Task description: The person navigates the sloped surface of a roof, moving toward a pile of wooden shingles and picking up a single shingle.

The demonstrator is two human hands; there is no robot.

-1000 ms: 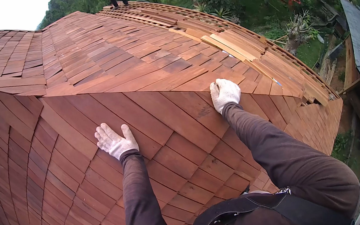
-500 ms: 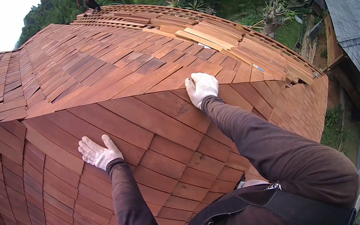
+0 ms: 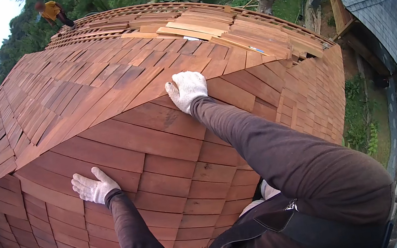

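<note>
The right hand (image 3: 188, 90) rests on the ridge edge (image 3: 115, 116).

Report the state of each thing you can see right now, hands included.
Left hand: gloved, fingers spread over the near shingles, holding nothing visible.
Right hand: gloved, fingers bent at the ridge; firmness of grip unclear.
Near shingles: laid in overlapping rows.
Battens: exposed along the far edge.
Pale planks: lying lengthwise; fastening unclear.
Co-worker: bent forward.
</note>
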